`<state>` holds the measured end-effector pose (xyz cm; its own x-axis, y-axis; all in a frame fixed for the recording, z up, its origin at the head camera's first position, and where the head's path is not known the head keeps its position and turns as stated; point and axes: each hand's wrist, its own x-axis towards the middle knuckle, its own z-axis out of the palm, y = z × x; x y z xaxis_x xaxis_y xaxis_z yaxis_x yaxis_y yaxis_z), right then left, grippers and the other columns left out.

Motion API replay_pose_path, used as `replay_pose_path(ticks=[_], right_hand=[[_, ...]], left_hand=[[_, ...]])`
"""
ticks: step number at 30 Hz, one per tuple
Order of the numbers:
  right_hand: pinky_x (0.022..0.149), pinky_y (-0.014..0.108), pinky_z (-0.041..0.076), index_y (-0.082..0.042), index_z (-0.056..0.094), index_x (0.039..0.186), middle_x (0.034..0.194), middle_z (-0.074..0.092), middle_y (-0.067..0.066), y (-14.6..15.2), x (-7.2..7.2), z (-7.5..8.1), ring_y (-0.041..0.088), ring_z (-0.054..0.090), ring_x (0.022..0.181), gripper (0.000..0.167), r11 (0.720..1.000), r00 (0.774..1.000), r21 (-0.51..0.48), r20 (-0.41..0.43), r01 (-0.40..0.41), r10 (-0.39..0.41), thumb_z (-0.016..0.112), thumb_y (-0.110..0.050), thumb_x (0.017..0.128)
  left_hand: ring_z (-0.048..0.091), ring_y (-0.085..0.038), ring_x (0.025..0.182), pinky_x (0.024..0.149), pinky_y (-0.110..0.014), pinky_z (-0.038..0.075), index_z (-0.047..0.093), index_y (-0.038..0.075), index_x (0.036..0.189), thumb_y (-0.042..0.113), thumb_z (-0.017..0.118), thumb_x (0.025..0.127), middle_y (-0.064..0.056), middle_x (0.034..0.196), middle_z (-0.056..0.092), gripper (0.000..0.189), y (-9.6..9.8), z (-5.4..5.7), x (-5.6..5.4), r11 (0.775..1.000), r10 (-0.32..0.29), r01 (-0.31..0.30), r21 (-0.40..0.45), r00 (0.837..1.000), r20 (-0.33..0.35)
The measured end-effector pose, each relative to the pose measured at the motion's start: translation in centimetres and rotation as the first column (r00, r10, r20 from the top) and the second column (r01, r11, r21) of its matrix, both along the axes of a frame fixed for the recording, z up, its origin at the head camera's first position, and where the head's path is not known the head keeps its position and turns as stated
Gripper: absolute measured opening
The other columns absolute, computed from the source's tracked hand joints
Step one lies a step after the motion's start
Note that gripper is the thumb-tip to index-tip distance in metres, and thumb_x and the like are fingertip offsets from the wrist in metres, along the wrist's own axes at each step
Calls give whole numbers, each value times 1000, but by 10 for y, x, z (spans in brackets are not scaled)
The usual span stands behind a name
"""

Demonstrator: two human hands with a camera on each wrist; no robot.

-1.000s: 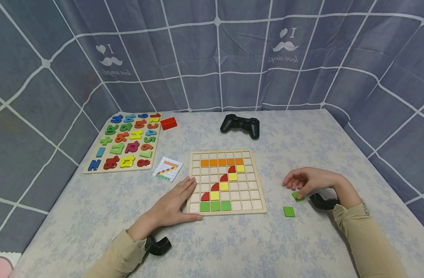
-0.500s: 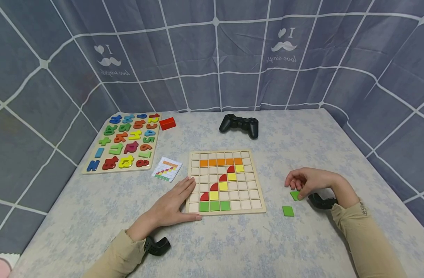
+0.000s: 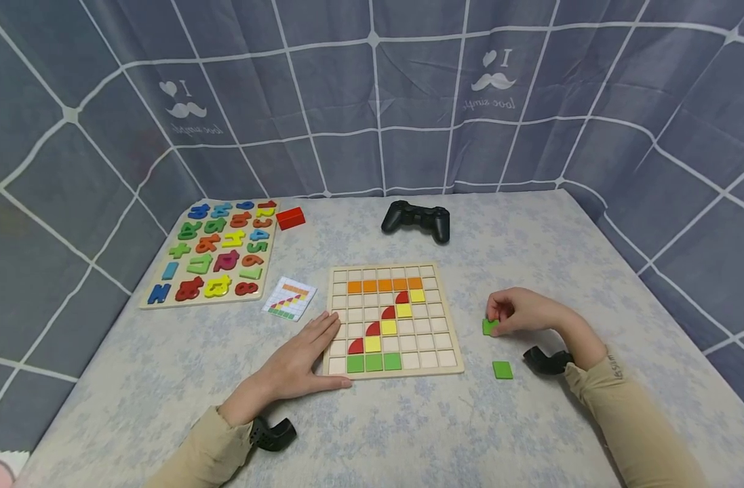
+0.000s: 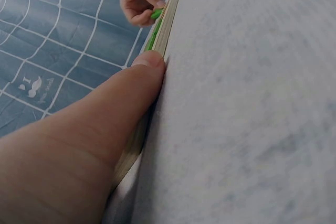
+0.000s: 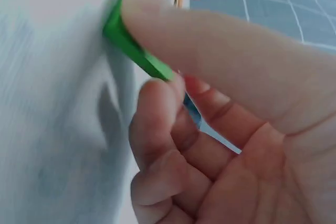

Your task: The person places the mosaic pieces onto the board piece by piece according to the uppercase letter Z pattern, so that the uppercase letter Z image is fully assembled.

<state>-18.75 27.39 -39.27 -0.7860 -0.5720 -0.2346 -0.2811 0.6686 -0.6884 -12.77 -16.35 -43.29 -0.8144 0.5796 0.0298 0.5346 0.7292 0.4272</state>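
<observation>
My right hand pinches a green square tile between thumb and fingers, just above the table right of the wooden grid board. Below that hand, a second green tile lies flat on the cloth. My left hand rests with straight fingers at the board's left edge, thumb along its near corner. On the board sit a row of orange tiles, a diagonal of red quarter-round and yellow tiles, and three green tiles near the bottom.
A pattern card lies left of the board. Farther left is a letter-and-number puzzle board, with a red block beside it. A black game controller lies behind the grid board. Tile-patterned curtains stand around the table.
My right hand has lifted the green tile off the cloth and moved left toward the board with it. The left hand stays at the board's edge. The head view has shifted slightly.
</observation>
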Motion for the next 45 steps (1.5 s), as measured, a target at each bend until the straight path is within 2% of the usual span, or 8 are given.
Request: replay_pose_path(ticks=[5, 12, 20, 28, 32, 36, 39, 45], right_hand=[[53, 25, 40, -10, 57, 79, 68, 51, -2, -15, 1, 5, 12, 45, 59, 18, 1000, 999, -26, -51, -8, 7, 75, -14, 80], [58, 26, 48, -9, 64, 89, 75, 60, -3, -53, 4, 16, 12, 54, 65, 6, 989, 993, -117, -81, -94, 85, 67, -6, 85], [69, 26, 51, -12, 66, 88, 77, 62, -9, -103, 12, 20, 6, 58, 71, 6, 975, 973, -58, -104, -213, 206, 66, -7, 85], [64, 23, 50, -15, 67, 83, 73, 61, -12, -131, 20, 6, 3, 57, 67, 4, 961, 958, -1, -75, -276, 275, 68, -12, 85], [63, 23, 47, -22, 67, 76, 74, 58, -13, -134, 24, 5, 3, 53, 66, 9, 969, 958, 68, -145, -238, 246, 74, -18, 81], [62, 24, 46, -24, 69, 79, 81, 56, -10, -128, 28, 11, 3, 51, 68, 9, 972, 951, 123, -213, -199, 222, 75, -18, 79], [64, 25, 47, -22, 69, 86, 84, 57, -10, -113, 26, 14, 4, 53, 70, 7, 974, 956, 95, -193, -204, 219, 73, -19, 81], [65, 25, 50, -12, 68, 96, 82, 61, -9, -74, 21, 16, 8, 56, 73, 15, 976, 976, -43, -54, -215, 213, 71, -20, 85]], left_hand=[[11, -19, 143, 113, -42, 22, 24, 6, 149, 72, 58, 75, -6, 155, 19, 105, -1, 1, 1, 1000, -4, 4, 13, 1000, -10], [9, -17, 143, 113, -40, 21, 23, 7, 149, 72, 57, 75, -5, 155, 18, 105, -1, 2, 1, 1000, -4, 4, 10, 1000, -5], [9, -17, 143, 113, -40, 21, 23, 8, 149, 73, 56, 75, -4, 156, 17, 104, -1, 0, 1, 1000, -6, 6, 3, 1000, -4], [9, -16, 143, 113, -40, 22, 22, 8, 150, 74, 55, 75, -4, 156, 17, 105, 0, 0, 1, 1000, -2, 2, 1, 1000, 3], [8, -16, 143, 113, -40, 22, 22, 8, 150, 74, 55, 75, -4, 156, 17, 105, 0, 0, 1, 1000, -3, 3, 1, 1000, 1], [9, -17, 143, 113, -41, 21, 23, 7, 149, 73, 56, 75, -5, 155, 18, 105, 0, 0, 1, 1000, -6, 6, 9, 1000, -9], [9, -18, 143, 113, -42, 21, 24, 6, 149, 72, 57, 75, -6, 155, 18, 104, 0, 1, 1, 1000, -10, 10, 13, 1000, -12], [11, -21, 143, 112, -43, 23, 25, 5, 149, 71, 58, 76, -7, 155, 19, 104, 0, 1, 1, 1000, -16, 16, 21, 1000, -20]])
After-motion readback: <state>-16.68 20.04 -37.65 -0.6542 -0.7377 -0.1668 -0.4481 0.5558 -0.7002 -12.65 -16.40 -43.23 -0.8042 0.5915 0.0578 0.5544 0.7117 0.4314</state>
